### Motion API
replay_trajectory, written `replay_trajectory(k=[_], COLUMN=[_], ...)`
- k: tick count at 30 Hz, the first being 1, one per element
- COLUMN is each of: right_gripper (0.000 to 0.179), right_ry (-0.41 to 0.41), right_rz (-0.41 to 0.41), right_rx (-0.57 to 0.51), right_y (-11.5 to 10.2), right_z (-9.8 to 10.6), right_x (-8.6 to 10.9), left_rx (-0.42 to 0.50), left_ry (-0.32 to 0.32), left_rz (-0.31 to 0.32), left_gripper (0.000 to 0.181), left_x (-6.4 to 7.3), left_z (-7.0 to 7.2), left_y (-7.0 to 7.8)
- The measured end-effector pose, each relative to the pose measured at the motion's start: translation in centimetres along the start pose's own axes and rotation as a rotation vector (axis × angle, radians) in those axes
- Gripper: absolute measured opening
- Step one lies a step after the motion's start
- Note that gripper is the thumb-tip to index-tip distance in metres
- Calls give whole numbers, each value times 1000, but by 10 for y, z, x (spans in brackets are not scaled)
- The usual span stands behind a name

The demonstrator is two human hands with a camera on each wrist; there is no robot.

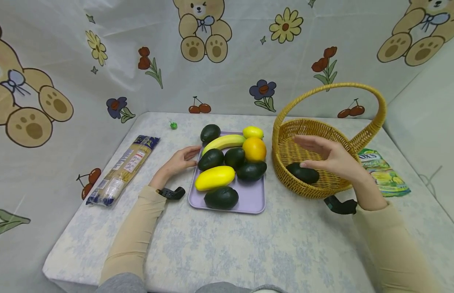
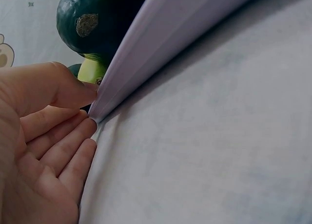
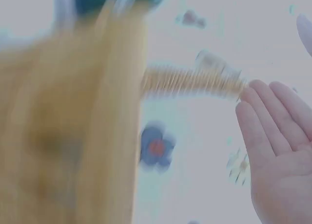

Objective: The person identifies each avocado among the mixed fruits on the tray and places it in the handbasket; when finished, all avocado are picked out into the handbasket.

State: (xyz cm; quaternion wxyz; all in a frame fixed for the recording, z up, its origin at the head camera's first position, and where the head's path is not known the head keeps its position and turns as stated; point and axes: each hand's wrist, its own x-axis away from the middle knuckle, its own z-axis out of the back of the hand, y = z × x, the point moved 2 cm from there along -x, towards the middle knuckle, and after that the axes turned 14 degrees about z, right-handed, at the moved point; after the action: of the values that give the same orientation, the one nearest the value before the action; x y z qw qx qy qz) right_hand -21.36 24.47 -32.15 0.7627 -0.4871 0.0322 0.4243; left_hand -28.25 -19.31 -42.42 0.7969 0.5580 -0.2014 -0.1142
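My left hand (image 1: 180,160) is at the left edge of a lilac tray (image 1: 254,197). In the left wrist view its thumb and fingertips touch the tray rim (image 2: 127,68), fingers fairly straight. On the tray lie several dark green avocados (image 1: 221,198), a banana (image 1: 224,142), a lemon (image 1: 253,132), an orange (image 1: 254,149) and a long smooth yellow fruit (image 1: 215,178). My right hand (image 1: 331,156) hovers over a wicker basket (image 1: 290,179), thumb and fingers spread apart, holding nothing. Beneath it, one avocado (image 1: 303,173) lies inside the basket. The right wrist view is blurred.
The basket's tall handle (image 1: 333,86) arches over it. A packet of spaghetti (image 1: 124,171) lies at the left, a small green object (image 1: 173,125) at the back. Behind the basket's right side lies a green and yellow bag (image 1: 386,175). A patterned curtain (image 1: 241,77) hangs behind the table.
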Motion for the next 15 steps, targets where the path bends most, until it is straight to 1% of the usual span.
replay_trajectory(k=[2,3,5,6,11,15], right_gripper=[65,65,65,64,62,62], right_ry=[-4,-16,-49,-66,-133,-183], right_rz=[101,138,188,199,179,144], right_rx=[-43,-56,-78,-91,-166,-190], right_y=[-9,-11,-16,-17,-14,-9], right_z=[-14,-22,-40,-49,-94,-127], right_x=[-8,-12,-20,-24,-41,-48], left_rx=[5,3,-2,-3,0,-3], left_ry=[-6,-7,-9,-10,-11,-8], left_rz=[2,4,7,8,2,5], left_gripper=[57,58,57,57,57,57], left_x=[4,5,5,5,5,4], left_z=[-1,-2,-2,-2,-1,-1], left_y=[7,8,8,8,8,7])
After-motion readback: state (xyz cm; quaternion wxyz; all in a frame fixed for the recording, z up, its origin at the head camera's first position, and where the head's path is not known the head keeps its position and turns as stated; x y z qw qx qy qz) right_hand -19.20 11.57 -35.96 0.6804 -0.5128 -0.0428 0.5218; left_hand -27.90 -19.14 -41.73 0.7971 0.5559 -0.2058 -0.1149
